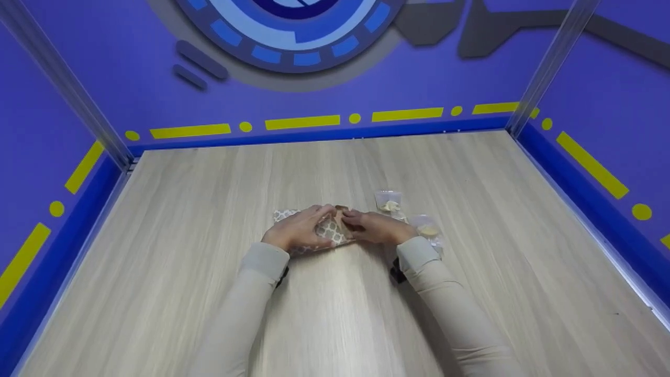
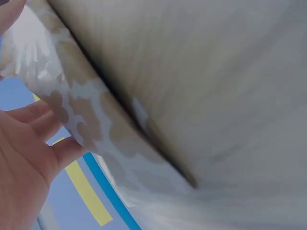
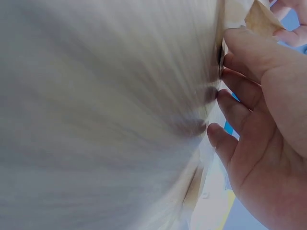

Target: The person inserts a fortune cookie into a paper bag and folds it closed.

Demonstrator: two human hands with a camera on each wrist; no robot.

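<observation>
A tan-and-white patterned packet (image 1: 331, 230) lies on the table, its right end showing a plain brown folded part (image 3: 261, 19). My left hand (image 1: 301, 229) lies over the packet and grips it across its width, thumb at the near edge and fingers at the far side. In the left wrist view, fingers of the left hand (image 2: 24, 158) touch the patterned face (image 2: 115, 129). At the packet's right end, my right hand (image 1: 378, 226) pinches the brown part between thumb and fingers. The right hand (image 3: 268, 120) hides some of that end.
Beyond the right hand lies a small clear bag (image 1: 388, 200) with pale pieces in it. Another clear bag (image 1: 429, 230) with a pale yellowish content is beside the right wrist. The wooden table (image 1: 209, 199) meets blue walls at the back and sides.
</observation>
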